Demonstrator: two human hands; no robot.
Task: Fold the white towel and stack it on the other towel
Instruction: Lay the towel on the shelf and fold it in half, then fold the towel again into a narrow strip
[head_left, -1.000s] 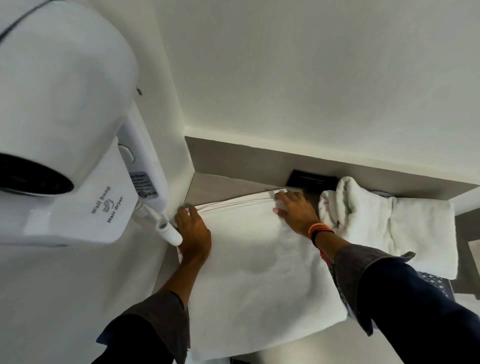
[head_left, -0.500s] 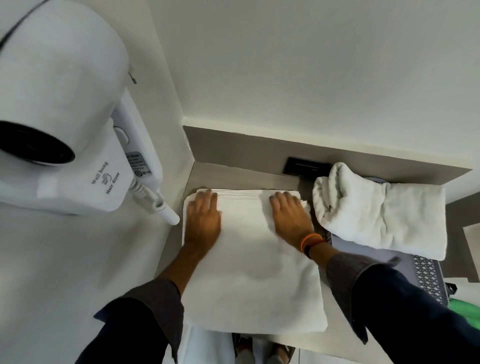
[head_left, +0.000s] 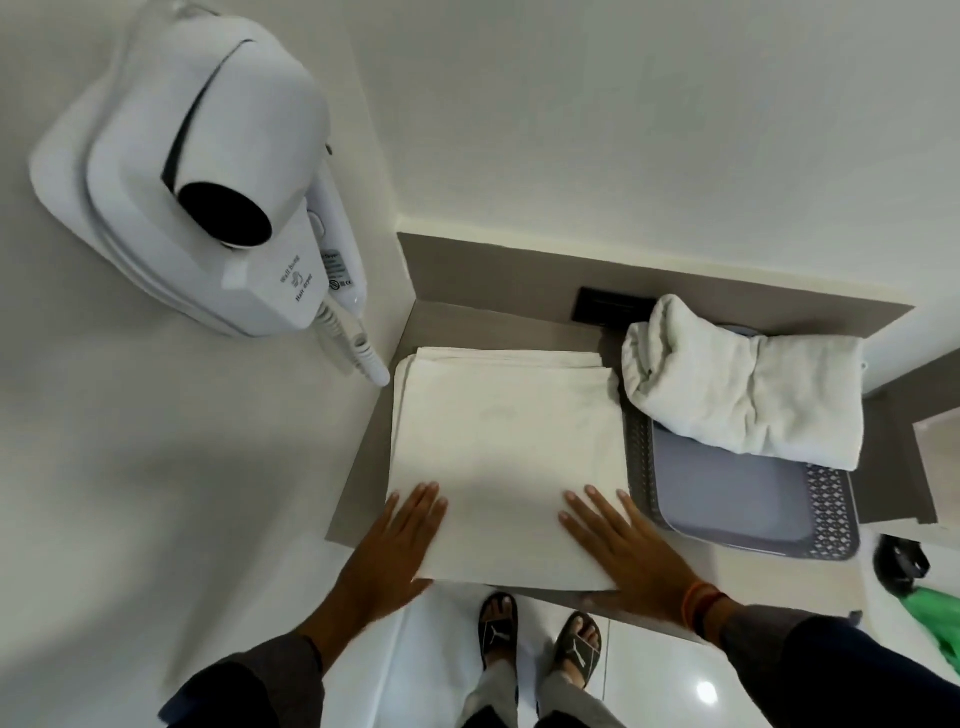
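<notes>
The white towel (head_left: 506, 452) lies folded into a flat square on the grey shelf (head_left: 457, 319), in the corner by the wall. My left hand (head_left: 395, 545) rests flat on its near left corner, fingers spread. My right hand (head_left: 623, 545) lies flat on its near right corner, fingers spread too. The other towel (head_left: 737, 395), thicker and loosely rolled, sits to the right on a grey perforated tray (head_left: 737, 499). Neither hand grips anything.
A white wall-mounted hair dryer (head_left: 208, 187) with a coiled cord (head_left: 358, 353) hangs on the left wall, close to the towel. A dark socket (head_left: 608, 306) sits on the back wall. Below the shelf edge are my sandalled feet (head_left: 540, 639) and something green (head_left: 935, 623) at right.
Both hands slid from the towel's far edge toward me to its near corners. The camera tilted down, so the shelf edge and my feet came into sight.
</notes>
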